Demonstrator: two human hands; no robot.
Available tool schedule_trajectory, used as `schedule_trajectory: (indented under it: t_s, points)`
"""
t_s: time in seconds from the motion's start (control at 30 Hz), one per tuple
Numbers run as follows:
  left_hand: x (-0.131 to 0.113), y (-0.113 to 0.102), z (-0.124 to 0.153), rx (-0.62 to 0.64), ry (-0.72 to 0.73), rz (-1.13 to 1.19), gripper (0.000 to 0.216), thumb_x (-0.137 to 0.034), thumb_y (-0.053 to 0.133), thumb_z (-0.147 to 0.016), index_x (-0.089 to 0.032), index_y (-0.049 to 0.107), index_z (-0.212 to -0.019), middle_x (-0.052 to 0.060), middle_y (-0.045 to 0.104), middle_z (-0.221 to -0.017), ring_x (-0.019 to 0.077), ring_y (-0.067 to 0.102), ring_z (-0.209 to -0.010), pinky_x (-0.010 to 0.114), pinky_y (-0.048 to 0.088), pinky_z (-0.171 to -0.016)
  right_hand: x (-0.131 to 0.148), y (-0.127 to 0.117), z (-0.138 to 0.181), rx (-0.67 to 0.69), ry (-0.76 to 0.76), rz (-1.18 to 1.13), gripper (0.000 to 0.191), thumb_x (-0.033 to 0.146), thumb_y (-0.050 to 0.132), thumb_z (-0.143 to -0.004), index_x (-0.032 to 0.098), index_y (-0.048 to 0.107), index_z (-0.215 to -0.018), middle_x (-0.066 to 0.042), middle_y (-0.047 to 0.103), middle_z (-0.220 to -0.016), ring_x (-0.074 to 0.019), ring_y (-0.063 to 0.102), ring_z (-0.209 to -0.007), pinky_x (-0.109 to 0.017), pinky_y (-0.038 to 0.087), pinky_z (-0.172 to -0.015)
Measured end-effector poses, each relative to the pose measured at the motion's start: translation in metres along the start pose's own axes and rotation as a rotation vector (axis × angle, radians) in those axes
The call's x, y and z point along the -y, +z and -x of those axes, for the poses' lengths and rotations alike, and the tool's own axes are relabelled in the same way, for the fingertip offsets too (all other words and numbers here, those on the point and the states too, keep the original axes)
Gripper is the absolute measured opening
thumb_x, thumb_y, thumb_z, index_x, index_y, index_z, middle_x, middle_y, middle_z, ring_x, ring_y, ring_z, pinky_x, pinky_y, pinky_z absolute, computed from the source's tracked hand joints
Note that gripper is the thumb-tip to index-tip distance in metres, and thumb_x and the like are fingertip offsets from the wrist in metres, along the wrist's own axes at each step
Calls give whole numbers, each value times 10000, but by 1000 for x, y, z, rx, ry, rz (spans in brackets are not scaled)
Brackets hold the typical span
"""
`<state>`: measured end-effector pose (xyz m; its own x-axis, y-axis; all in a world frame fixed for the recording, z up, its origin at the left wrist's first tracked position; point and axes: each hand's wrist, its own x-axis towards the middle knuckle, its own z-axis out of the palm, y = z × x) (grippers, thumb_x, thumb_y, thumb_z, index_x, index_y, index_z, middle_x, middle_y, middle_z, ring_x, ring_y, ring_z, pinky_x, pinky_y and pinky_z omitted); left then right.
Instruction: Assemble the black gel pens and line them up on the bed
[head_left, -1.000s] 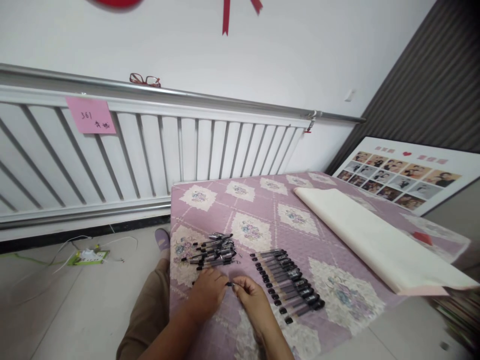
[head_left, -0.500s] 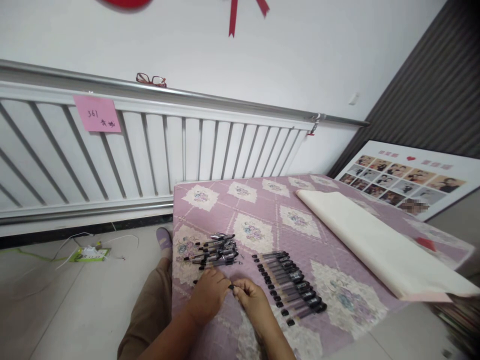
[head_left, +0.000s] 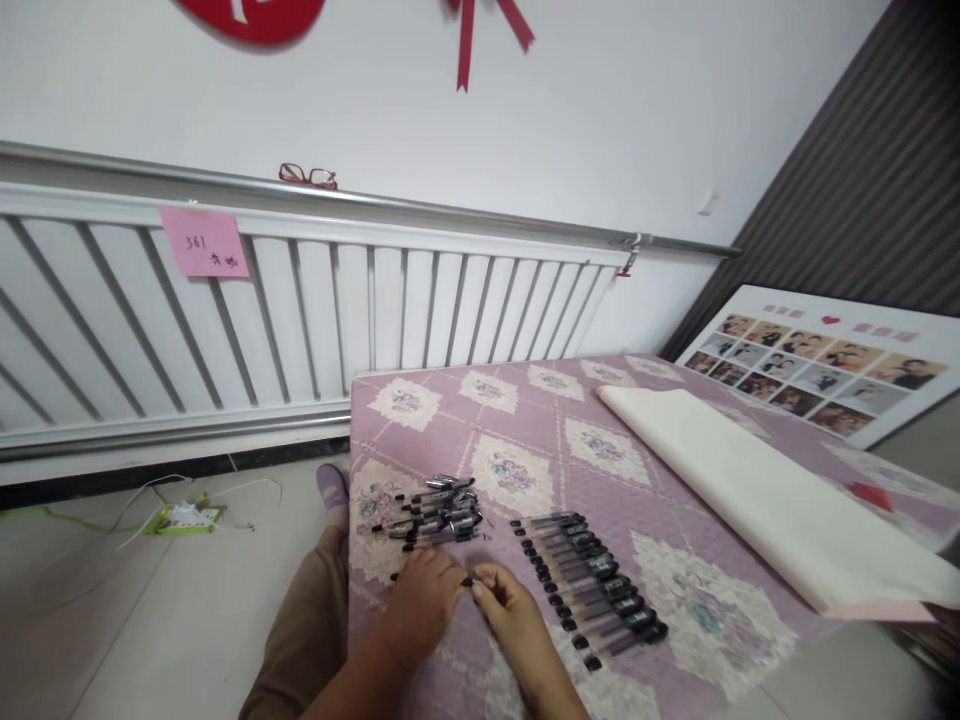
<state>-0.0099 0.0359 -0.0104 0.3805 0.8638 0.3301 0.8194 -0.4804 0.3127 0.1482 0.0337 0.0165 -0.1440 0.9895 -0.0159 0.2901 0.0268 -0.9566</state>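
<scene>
My left hand (head_left: 426,603) is closed around a pen, mostly hidden under the fingers. One dark end shows left of the knuckles; the other, a black tip (head_left: 467,582), sticks out toward my right hand (head_left: 511,612). The thumb and forefinger of that hand pinch at this tip. Just beyond the left hand lies a loose pile of black and clear pens (head_left: 442,512). To the right of my hands, more pens (head_left: 600,565) lie side by side in a slanting row, with small black caps (head_left: 559,600) along their near-left ends.
A purple floral cloth (head_left: 420,440) covers the table. On its right side lies a long cream folded sheet (head_left: 750,480). Behind stands a white radiator (head_left: 390,310) with a pink note (head_left: 206,243). A power strip (head_left: 184,517) with cables is on the floor at left.
The view has tilted slightly, so everything sits a little lower in the picture. Both hands remain together at the same pen, with little visible movement.
</scene>
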Motion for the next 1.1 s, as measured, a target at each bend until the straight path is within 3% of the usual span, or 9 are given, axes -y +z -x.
schedule_trajectory:
  t_s: [0.13,0.27,0.37,0.57,0.77,0.93,1.1]
  points:
    - [-1,-2,0,32,-13,15,149,-291,473,-930,-244,601,-989,9,612,-921,197,519,-899,353,359,-849,2,-1,-1,16,-8,-39,177,373,582,-738,209,648,-743,-19,663,-751,-195,593,-754,-283,448,-726]
    - [-4,-6,1,-8,-84,19,212,-295,505,-916,-261,559,-1118,7,620,-1011,202,524,-952,368,345,-897,-6,-2,-1,-78,74,-81,203,409,587,-720,213,630,-749,23,571,-600,-150,512,-568,-256,409,-556]
    - [-5,-8,0,7,-124,7,186,-256,480,-925,-264,575,-1085,3,625,-990,203,529,-946,374,346,-891,-10,-4,1,-108,157,-147,248,453,588,-708,211,611,-759,53,505,-550,-108,414,-463,-229,327,-462]
    - [0,-5,-2,66,-103,22,157,-228,457,-935,-241,613,-939,3,626,-918,197,539,-894,344,366,-817,-12,-5,-1,-61,182,-146,279,469,585,-712,203,543,-636,62,481,-517,-85,378,-442,-220,283,-453]
    - [1,-2,-1,45,-91,25,163,-224,457,-936,-230,620,-924,10,631,-912,190,548,-889,327,371,-802,-10,-6,-2,-41,177,-131,328,510,579,-718,204,528,-613,55,483,-509,-88,380,-434,-225,285,-448]
    - [1,0,0,19,-93,11,165,-207,461,-929,-245,614,-977,6,632,-945,187,552,-900,333,379,-815,-10,-6,0,-73,155,-223,323,501,620,-690,207,598,-822,50,509,-598,-100,427,-483,-220,325,-465]
    - [2,1,0,6,-90,8,166,-204,457,-928,-235,618,-954,10,624,-907,177,555,-885,318,389,-811,-18,-7,-1,-75,142,-181,302,506,591,-723,205,571,-699,46,510,-575,-98,424,-477,-222,333,-470]
